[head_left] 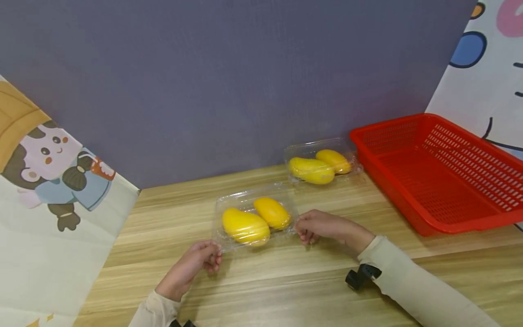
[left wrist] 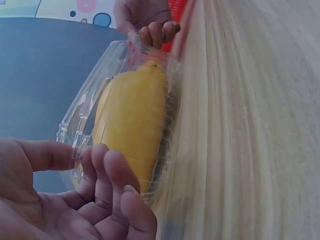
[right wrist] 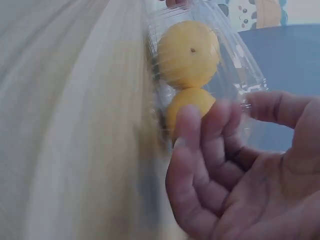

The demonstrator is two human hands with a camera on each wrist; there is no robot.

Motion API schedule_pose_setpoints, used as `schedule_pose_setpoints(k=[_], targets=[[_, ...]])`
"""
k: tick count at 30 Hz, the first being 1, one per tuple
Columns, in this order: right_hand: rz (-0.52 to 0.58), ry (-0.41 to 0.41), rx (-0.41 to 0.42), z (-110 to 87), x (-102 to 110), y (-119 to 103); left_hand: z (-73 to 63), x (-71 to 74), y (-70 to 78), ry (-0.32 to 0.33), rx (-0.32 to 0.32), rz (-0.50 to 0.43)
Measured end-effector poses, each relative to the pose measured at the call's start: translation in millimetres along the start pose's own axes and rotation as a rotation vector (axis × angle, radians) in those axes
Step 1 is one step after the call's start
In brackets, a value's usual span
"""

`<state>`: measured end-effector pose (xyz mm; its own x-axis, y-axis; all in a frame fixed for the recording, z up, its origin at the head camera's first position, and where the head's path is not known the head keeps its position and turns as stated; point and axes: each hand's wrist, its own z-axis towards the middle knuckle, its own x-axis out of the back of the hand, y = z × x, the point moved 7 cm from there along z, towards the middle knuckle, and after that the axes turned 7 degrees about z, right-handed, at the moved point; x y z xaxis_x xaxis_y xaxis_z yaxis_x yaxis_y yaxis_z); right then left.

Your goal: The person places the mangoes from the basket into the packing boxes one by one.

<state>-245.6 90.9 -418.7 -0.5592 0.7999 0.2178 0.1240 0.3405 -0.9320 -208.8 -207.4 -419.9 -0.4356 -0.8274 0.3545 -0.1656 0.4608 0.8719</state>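
Observation:
A clear plastic clamshell box [head_left: 234, 200] with two yellow mangoes [head_left: 246, 227] inside is between my hands, over the wooden table. My left hand [head_left: 197, 263] pinches its near left corner between thumb and fingers. On the opposite side, my right hand [head_left: 320, 228] pinches the right edge. In the left wrist view, the thumb and index finger of the left hand [left wrist: 95, 195] meet on the box's rim, with a mango [left wrist: 132, 115] behind the plastic. The right wrist view shows the right hand [right wrist: 240, 165] pinching the rim, both mangoes [right wrist: 187, 55] visible through the wall.
A second clear box [head_left: 297, 150] holding two mangoes stands farther back, against the grey-blue wall [head_left: 229, 91] and beside a red perforated plastic basket [head_left: 392, 190] on the right. Cartoon-printed panels [head_left: 102, 227] flank the wooden table [head_left: 286, 290].

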Motion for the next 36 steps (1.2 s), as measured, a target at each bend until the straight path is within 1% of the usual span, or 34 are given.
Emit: schedule_pose_setpoints(k=[1, 3, 6, 8, 10, 13, 14, 16, 18, 20, 21, 23, 24, 25, 27, 29, 32, 36], targets=[[-0.047, 0.034, -0.001, -1.5, 1.9, -2.2, -0.2, 0.6, 0.0, 0.010, 0.003, 0.011], [-0.204, 0.120, 0.029, -6.2, 7.6, -10.3, -1.2, 3.3, 0.7, 0.045, 0.010, 0.056], [-0.474, 0.270, 0.097, -18.8, 15.3, -29.1, -4.3, 10.5, 4.9, 0.131, 0.026, 0.171], [-0.614, 0.352, 0.153, -29.2, 15.8, -42.9, -7.2, 16.7, 9.3, 0.205, 0.036, 0.251], [-0.683, 0.387, 0.214, -38.4, 10.5, -55.4, -10.6, 22.6, 15.0, 0.282, 0.039, 0.331], [-0.762, 0.381, 0.322, -49.0, -5.0, -70.0, -17.9, 27.7, 26.6, 0.399, -0.006, 0.458], [-0.788, 0.368, 0.358, -51.9, -11.2, -73.8, -21.0, 27.7, 31.8, 0.440, -0.035, 0.505], [-0.841, 0.344, 0.422, -56.7, -23.3, -79.5, -28.2, 23.7, 44.2, 0.530, -0.122, 0.599], [-0.886, 0.310, 0.459, -60.1, -34.3, -82.0, -36.7, 13.6, 57.3, 0.598, -0.238, 0.670], [-0.921, 0.273, 0.471, -62.3, -43.3, -82.2, -45.1, -1.4, 70.0, 0.646, -0.371, 0.762], [-0.933, 0.256, 0.472, -62.9, -46.9, -81.8, -48.8, -10.1, 75.2, 0.655, -0.431, 0.812], [-0.953, 0.228, 0.455, -63.7, -51.8, -80.0, -54.0, -28.3, 81.6, 0.643, -0.517, 0.912], [-0.960, 0.218, 0.443, -63.6, -53.6, -79.0, -55.4, -36.5, 82.8, 0.626, -0.542, 0.955], [-0.967, 0.211, 0.430, -63.1, -55.1, -78.0, -55.8, -43.6, 82.5, 0.605, -0.550, 0.998], [-0.980, 0.201, 0.404, -61.6, -57.4, -76.2, -55.5, -53.7, 79.7, 0.566, -0.537, 1.057], [-0.993, 0.196, 0.382, -60.1, -59.2, -74.5, -53.9, -58.4, 75.4, 0.545, -0.503, 1.086], [-1.011, 0.200, 0.373, -58.8, -60.5, -73.1, -51.4, -59.7, 72.8, 0.545, -0.480, 1.094], [-1.044, 0.219, 0.396, -58.0, -58.8, -73.0, -47.7, -58.8, 73.2, 0.536, -0.477, 1.076]])
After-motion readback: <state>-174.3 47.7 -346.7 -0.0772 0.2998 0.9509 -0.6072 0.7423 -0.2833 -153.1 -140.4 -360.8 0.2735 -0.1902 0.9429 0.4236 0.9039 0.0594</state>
